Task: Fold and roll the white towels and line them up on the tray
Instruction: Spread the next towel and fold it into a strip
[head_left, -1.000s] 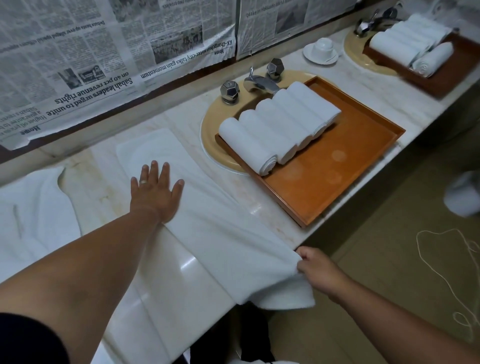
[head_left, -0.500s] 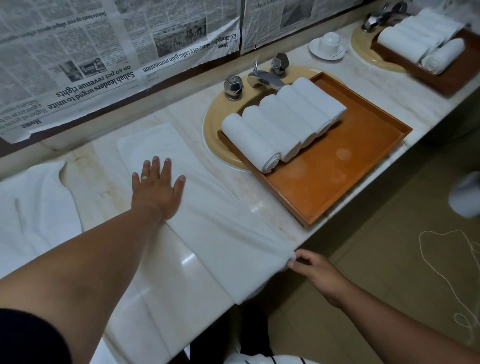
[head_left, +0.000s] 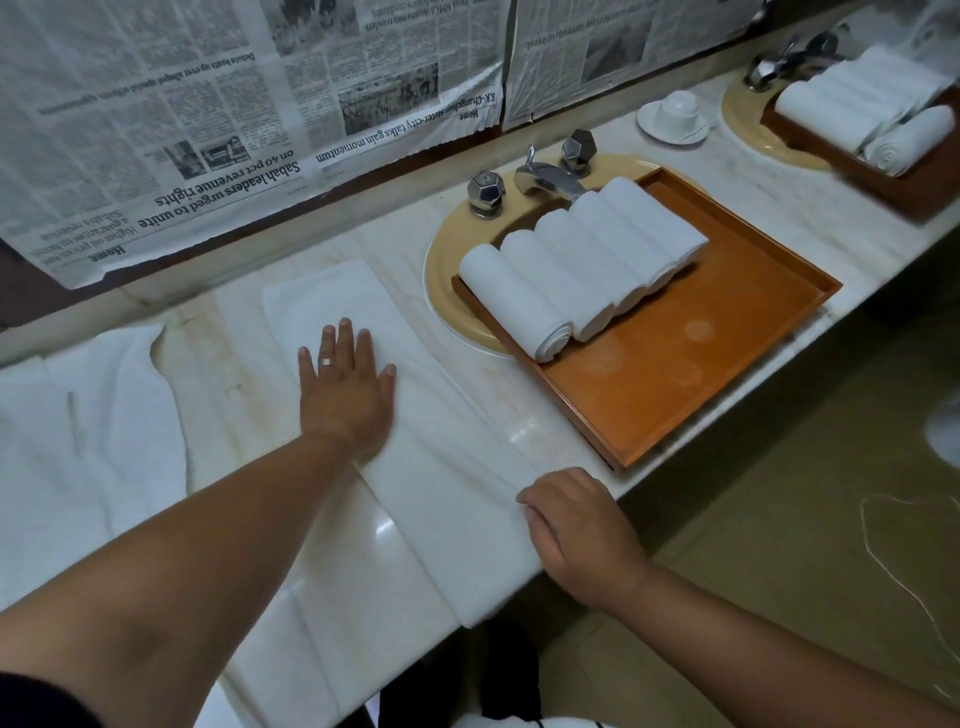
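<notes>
Head view, left hand: the left hand (head_left: 345, 387) is flat, fingers straight and spread, palm pressing down on the long towel (head_left: 447, 467), a ring showing on one finger.
Head view, right hand: the right hand (head_left: 582, 530) is knuckles-up at the near right edge of that towel, fingers curled onto the cloth and pinching it, with creases running out from the fingertips.
Long towel: folded into a narrow strip, it lies flat on the desk (head_left: 249, 364), its near end hanging over the front edge.
Tray: the orange tray (head_left: 675, 374) sits just right of the strip, across a yellow basin (head_left: 447, 249).
Rolled towels: a tight row of rolled towels (head_left: 576, 265) fills the tray's far end, side by side and touching, below the tap (head_left: 540, 176).
Left of the desk: a loose towel (head_left: 88, 431) lies spread out, apart from the strip.
Far right: a second tray (head_left: 883, 176) also carries rolls, with a white cup (head_left: 675, 114) beside it.
Wall: newspaper (head_left: 208, 104) hangs upside down.
</notes>
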